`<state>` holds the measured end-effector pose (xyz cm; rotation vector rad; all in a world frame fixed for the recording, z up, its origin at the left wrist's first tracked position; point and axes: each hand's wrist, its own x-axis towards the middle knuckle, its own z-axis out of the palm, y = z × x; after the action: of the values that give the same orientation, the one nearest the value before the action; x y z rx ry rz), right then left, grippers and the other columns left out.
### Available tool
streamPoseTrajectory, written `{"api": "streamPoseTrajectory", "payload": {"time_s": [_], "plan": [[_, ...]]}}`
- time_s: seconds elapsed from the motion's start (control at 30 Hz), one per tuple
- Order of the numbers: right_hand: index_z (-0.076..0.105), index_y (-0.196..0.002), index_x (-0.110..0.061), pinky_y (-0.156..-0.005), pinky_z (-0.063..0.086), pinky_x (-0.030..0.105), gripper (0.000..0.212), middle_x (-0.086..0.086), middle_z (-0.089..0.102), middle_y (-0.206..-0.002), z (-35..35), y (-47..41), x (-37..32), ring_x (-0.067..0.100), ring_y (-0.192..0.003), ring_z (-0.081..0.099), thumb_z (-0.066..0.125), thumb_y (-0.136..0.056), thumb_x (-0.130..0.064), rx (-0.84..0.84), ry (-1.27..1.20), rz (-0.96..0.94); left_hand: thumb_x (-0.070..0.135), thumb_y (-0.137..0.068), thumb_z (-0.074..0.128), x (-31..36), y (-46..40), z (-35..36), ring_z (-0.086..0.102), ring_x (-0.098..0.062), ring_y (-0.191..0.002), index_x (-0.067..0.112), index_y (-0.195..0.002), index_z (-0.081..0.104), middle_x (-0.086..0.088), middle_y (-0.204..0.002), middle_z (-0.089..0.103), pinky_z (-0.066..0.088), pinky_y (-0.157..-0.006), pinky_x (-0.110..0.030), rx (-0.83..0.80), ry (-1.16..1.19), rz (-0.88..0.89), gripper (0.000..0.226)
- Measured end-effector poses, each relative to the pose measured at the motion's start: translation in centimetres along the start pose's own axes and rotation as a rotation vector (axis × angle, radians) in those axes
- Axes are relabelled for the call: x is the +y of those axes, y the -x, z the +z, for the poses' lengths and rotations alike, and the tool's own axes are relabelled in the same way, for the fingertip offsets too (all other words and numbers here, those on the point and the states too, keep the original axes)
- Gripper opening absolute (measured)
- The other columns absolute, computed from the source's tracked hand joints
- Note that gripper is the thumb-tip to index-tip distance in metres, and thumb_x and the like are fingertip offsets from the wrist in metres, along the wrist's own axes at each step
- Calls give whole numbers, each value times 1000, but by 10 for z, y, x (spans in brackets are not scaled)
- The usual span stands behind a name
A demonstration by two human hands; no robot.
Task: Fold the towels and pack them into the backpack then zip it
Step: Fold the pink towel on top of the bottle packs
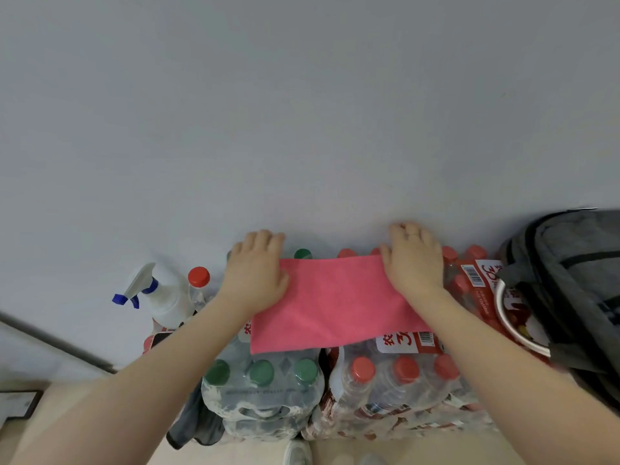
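Pink towel [330,303], folded to a flat rectangular band, lying across the tops of two shrink-wrapped packs of bottled water set against a pale wall [302,112]. The left hand [256,273] rests palm-down on the towel's left end, and the right hand [414,260], with a ring on one finger, rests palm-down on its right end; the grip of each is open, fingers extended and flat, with the fingertips reaching past the towel's far edge toward the wall. Left pack: green-capped bottles [261,372]. Right pack: red-capped bottles [406,369], whose red-and-white label [407,340] shows a barcode and large Chinese characters, only partly visible beneath the towel; a second barcode label [474,275] lies further right, its small print too blurred to read. Grey backpack [577,283] with black trim at far right, resting on the red-capped pack, just beside the right forearm. White spray bottle [157,293] with a blue trigger stands at left, next to a single red-capped bottle [199,280].
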<state>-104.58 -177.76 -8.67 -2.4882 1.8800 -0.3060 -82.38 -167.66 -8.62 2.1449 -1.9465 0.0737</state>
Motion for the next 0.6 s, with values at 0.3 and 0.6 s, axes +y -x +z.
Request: {"api": "streamPoseTrajectory", "payload": {"time_s": [0.3, 0.6], "plan": [[0, -149, -23, -117, -6, 35, 62, -4, -5, -159, 29, 37, -29, 12, -146, -6, 21, -97, -49, -388, 29, -385, 87, -50, -18, 22, 27, 36, -4, -19, -145, 9, -147, -2, -8, -157, -5, -12, -110, -29, -332, 22, 152, 125], [0, -149, -14, -117, 14, 41, 67, 6, 1, -159, 22, 46, 46, 24, -145, 12, 19, -96, -50, -371, -86, -33, 96, -32, -14, 18, 32, 31, -6, -22, -144, 11, -146, -8, -9, -156, -9, -11, -112, -33, -365, -55, 109, 142]]}}
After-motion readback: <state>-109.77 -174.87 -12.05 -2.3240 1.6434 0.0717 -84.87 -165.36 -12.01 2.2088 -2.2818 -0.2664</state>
